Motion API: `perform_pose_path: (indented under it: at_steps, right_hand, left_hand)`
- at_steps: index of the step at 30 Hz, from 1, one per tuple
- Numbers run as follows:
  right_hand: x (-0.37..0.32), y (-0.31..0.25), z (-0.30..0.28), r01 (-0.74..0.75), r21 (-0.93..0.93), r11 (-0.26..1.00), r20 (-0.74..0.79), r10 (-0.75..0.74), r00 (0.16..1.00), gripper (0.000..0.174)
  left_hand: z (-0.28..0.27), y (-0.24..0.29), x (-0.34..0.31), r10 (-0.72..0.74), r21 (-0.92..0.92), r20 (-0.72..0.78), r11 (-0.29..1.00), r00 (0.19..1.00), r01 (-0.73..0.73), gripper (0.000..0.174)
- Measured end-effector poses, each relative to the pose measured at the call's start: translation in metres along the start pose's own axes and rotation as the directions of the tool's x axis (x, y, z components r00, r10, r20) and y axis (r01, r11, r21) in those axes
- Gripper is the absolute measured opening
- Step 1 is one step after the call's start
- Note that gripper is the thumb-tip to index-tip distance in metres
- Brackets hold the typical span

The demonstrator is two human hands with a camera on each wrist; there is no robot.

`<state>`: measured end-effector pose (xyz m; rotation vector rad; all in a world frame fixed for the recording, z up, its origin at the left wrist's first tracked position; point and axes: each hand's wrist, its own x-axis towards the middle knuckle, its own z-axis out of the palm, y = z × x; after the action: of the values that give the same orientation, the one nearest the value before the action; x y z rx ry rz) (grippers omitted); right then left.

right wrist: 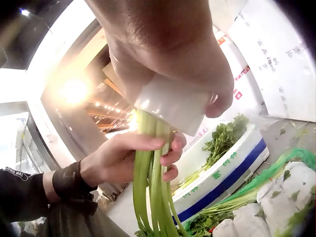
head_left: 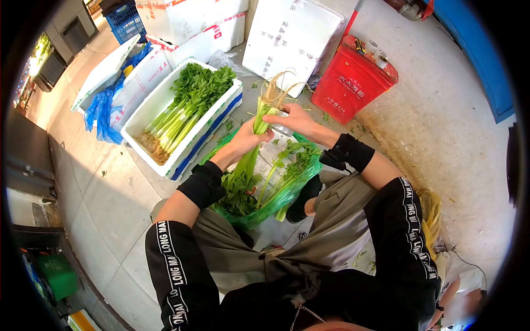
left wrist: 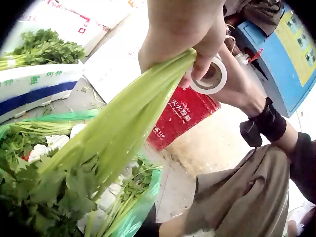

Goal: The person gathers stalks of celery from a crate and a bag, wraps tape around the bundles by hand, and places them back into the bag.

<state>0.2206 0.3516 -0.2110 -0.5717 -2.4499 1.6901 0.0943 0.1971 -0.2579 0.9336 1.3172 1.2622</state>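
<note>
My left hand [head_left: 247, 139] grips a bunch of celery [head_left: 246, 165] around its stalks, roots up and leaves hanging down. In the right wrist view its thumb and fingers wrap the stalks just below the tape. A wide roll of tape [right wrist: 173, 101] is held by my right hand [head_left: 298, 121], against the stalks near the root end. The left wrist view shows the roll's round core [left wrist: 220, 81] side-on. Under the hands lies an open green plastic bag [head_left: 301, 179] with loose celery and white wrapped bundles in it.
A white foam box [head_left: 185, 160] of celery bunches stands at the left on the tiled floor. Behind are stacked white boxes [head_left: 193, 27] and a leaning foam lid [head_left: 290, 41]. A red bin [head_left: 348, 83] with tape rolls on top stands at the right, by the wall.
</note>
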Motion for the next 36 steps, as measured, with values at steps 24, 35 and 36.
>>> perform_pose_path:
  at_steps: [24,35,36]
  right_hand:
    - [0.000,0.006,0.006,0.050,0.038,0.998,-0.034,-0.049,0.998,0.064]
    - [0.007,0.029,0.001,-0.031,-0.204,0.979,-0.107,0.009,0.994,0.100]
    - [0.005,0.027,0.000,-0.030,-0.205,0.978,-0.105,0.009,0.994,0.100]
  left_hand:
    - [0.009,-0.002,0.003,0.007,-0.090,-0.128,0.996,0.992,-0.019,0.047]
    - [0.006,-0.011,0.012,0.073,0.044,-0.317,0.997,0.946,-0.062,0.054]
    - [0.006,-0.011,0.012,0.074,0.043,-0.319,0.997,0.945,-0.063,0.054]
